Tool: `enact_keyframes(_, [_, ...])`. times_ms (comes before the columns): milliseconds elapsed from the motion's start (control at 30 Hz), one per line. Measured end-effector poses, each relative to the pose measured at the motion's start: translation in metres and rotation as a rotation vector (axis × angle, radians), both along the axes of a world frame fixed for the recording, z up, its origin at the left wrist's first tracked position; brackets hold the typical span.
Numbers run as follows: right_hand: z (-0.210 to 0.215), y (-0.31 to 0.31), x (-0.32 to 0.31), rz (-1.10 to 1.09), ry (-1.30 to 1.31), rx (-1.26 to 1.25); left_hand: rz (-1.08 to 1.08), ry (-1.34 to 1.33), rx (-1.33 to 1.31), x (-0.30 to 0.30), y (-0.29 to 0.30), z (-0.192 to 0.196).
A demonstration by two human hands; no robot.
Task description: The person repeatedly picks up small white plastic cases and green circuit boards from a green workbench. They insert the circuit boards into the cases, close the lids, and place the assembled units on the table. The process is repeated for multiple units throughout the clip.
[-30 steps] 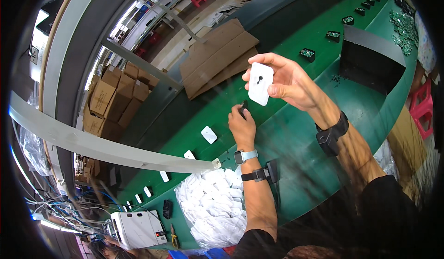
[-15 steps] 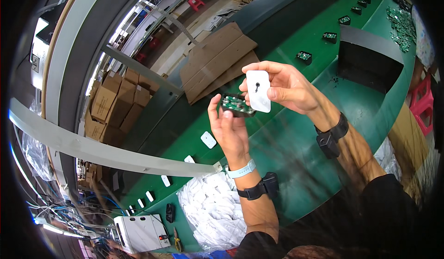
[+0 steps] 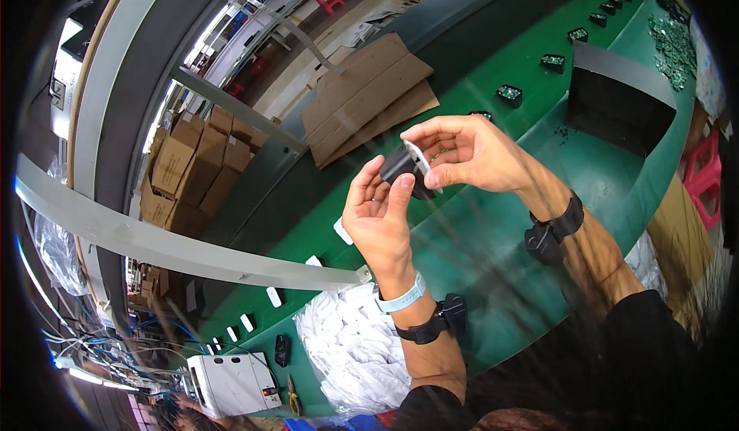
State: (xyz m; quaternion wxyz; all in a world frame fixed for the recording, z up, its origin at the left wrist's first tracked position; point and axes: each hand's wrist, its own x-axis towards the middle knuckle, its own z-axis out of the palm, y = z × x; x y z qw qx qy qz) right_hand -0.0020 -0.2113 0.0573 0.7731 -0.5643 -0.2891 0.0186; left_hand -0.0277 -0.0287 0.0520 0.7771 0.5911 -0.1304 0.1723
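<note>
My left hand holds a small black plastic housing between thumb and fingers, its side wall turned toward me. A thin white cover plate is pinched in my right hand and stands nearly edge-on at the housing's right side. The two parts meet or almost meet; whether the cover is seated cannot be seen. The circuit board inside the housing is hidden from this angle. Both hands are raised over the near edge of a green conveyor belt.
Black housings with circuit boards line the belt at upper right; white-topped pieces lie lower left. Nearby are a bag of white covers, a black bin, a heap of circuit boards, a white machine box, pliers and flattened cardboard.
My left hand has tilted the housing, so its board no longer shows. My right hand has turned the white cover from face-on to edge-on and brought it against or close to the housing.
</note>
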Motion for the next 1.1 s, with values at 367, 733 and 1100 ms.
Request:
enact_keyframes(367, [0.003, -0.001, -0.007, -0.137, -0.093, -0.052, -0.049, 0.009, 0.018, -0.002, -0.006, 0.002])
enact_keyframes(733, [-0.013, 0.017, -0.002, -0.718, -0.662, -0.347, -0.050, 0.103, -0.132, 0.011, -0.021, -0.012])
enact_keyframes(1100, [0.010, -0.027, 0.005, -0.648, -0.292, -0.327, 0.345, 0.304, 0.495, 0.067, 0.045, -0.110])
